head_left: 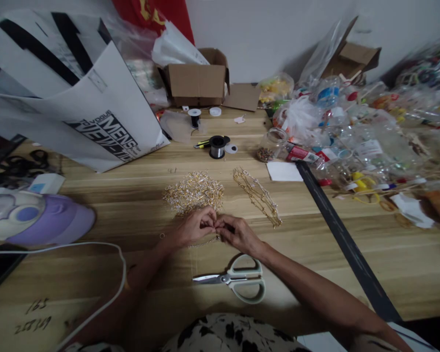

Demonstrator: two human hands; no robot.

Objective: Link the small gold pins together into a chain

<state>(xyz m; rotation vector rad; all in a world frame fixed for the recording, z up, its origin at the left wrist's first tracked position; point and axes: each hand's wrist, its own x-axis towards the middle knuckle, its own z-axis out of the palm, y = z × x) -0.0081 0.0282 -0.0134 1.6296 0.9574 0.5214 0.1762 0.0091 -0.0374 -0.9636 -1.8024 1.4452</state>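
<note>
Here, bare hands [240, 234] meet beside a slender, glinting chain [205, 242].

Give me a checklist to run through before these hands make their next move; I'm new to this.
1. Left hand and right hand brought together: ok, their fingertips meet.
2. Secure grip between the fingertips: cannot tell, the fingers hide whatever is there.
3. Thin chain in view: ok, it shows just below the fingers.
4. Scissors out of the fingers' way: ok, they lie on the table, apart from both hands.
5. Beaded strands separate from the glittering heap: ok, bare tabletop shows between.
6. White cable clear of the left forearm: cannot tell, they overlap in this view.
</note>
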